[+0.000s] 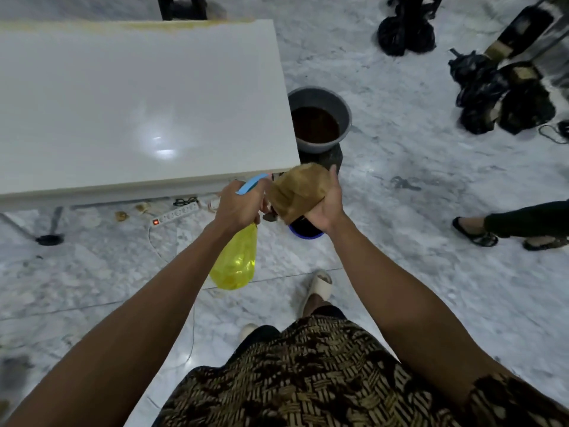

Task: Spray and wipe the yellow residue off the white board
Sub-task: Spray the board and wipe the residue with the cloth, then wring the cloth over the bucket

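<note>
Fingers of my left hand (238, 203) curl round the yellow spray bottle (235, 263), nozzle against the brown cloth (297, 192) my right hand (326, 208) grips. I judge I'm wetting it; next, wipe the yellow residue (160, 25) along the white board (138, 97)'s far edge.

Overhead glare on the white board (160, 143) — soft focus, wide-angle bending at edges.

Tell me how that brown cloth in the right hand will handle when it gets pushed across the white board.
The brown cloth probably stays floppy: it drapes and folds over the right hand. It looks thick and bunched, so it likely pads the palm and bunches up further when pushed. Its brown staining suggests it may smear the white board rather than lift residue.
</note>
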A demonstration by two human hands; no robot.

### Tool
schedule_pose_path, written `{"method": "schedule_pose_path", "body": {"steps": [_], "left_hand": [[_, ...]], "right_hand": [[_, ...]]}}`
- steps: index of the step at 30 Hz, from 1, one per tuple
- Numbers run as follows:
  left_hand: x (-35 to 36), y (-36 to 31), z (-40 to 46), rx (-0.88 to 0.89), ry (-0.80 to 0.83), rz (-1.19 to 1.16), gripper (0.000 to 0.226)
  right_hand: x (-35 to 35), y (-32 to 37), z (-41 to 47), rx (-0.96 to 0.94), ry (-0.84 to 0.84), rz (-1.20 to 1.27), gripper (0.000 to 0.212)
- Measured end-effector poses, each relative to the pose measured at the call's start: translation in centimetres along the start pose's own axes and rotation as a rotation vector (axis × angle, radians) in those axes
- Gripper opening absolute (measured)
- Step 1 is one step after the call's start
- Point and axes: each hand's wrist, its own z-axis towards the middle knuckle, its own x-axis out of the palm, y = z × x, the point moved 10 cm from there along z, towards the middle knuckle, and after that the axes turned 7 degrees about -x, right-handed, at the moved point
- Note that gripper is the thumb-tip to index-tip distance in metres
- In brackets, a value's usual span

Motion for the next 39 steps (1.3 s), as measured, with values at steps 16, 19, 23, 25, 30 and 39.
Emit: {"method": "schedule_pose_path", "body": {"steps": [16,19,23,25,30,39], "left_hand": [[10.2,-13.8,17.4,0.001,-0.123,-0.044,0.060],[11.6,-14.8,20.6,-0.052,-0.136,-0.047,0.067],[13.1,-17.4,25.3,-0.077,-0.127,-0.029,0.074],[13.3,-18.9,27.8,-0.084,-0.134,-0.024,0.070],[14.1,-22.8,33.9,-0.122,-0.096,-0.056,0.050],[12.8,-28.3,43.8,-0.166,-0.243,-0.025,0.058]], "right_hand": [[-1.7,16.0,18.0,0.143,0.071,-0.048,0.077],[-1.9,17.4,22.0,0.147,0.052,-0.068,0.078],[0.0,19.9,27.5,0.165,0.074,-0.099,0.077],[0.6,21.1,30.5,0.152,0.062,-0.063,0.076],[2.2,24.1,36.9,0.158,0.041,-0.010,0.072],[1.0,27.6,49.5,0.128,-0.162,-0.343,0.066]]}}
